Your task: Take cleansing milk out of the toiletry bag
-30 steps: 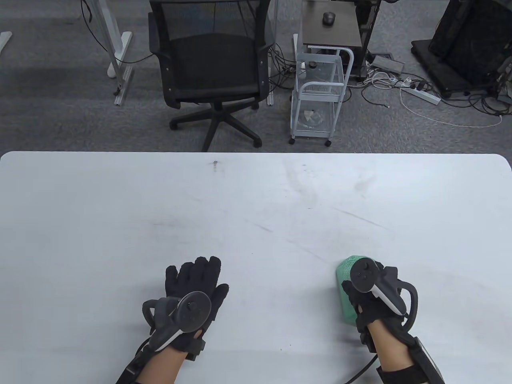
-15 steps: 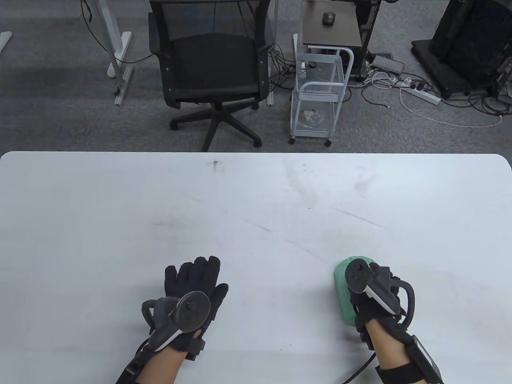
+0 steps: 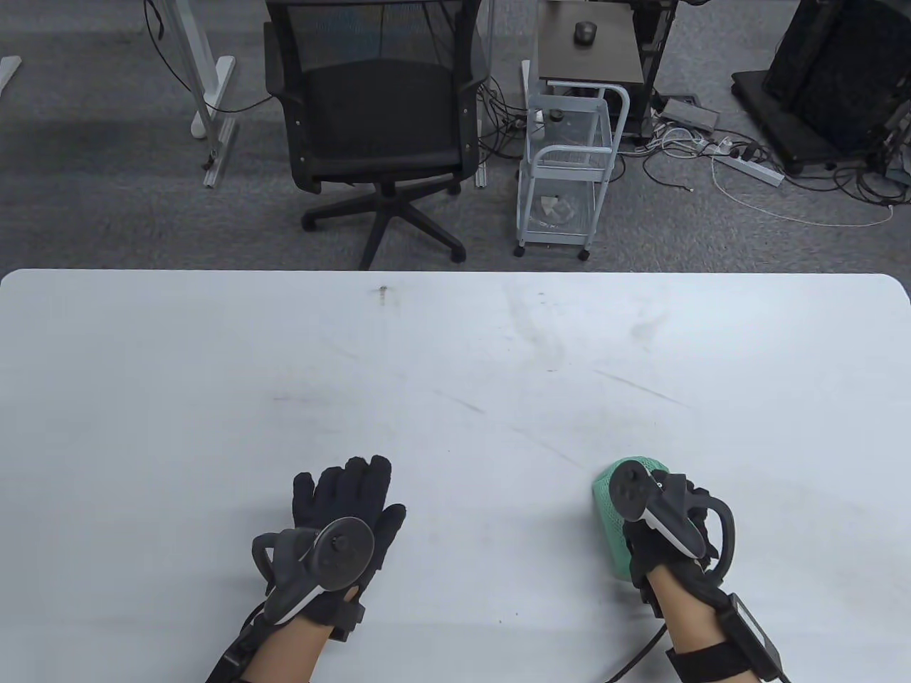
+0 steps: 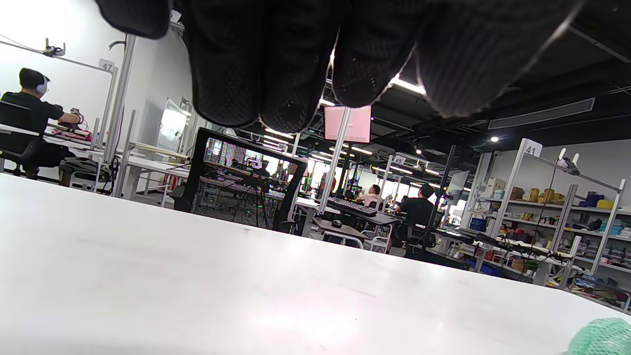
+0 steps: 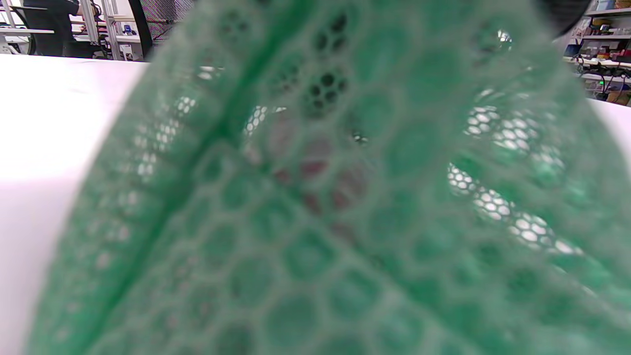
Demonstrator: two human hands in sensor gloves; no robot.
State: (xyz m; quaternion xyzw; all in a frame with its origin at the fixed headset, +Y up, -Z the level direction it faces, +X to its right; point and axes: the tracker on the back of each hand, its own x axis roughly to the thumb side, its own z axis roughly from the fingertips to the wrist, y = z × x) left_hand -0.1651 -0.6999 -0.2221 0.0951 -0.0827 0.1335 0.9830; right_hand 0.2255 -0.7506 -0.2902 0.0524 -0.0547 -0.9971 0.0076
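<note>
We are gripping the green mesh toiletry bag on the white tabletop under our right hand, whose fingers we cannot see; our left hand is lying flat, fingers together. The cleansing milk is seemingly still inside; opening the bag likely comes next.

White table: two things stand in the way, both near the near edge. Left hand lies flat, fingers extended, left of centre. Green mesh toiletry bag sits right of centre under the right hand, which covers its right side; the bag fills the right wrist view. Open surface between hand and bag, and from both out to the far edge and both side edges. Beyond the far edge: office chair, white cart.
</note>
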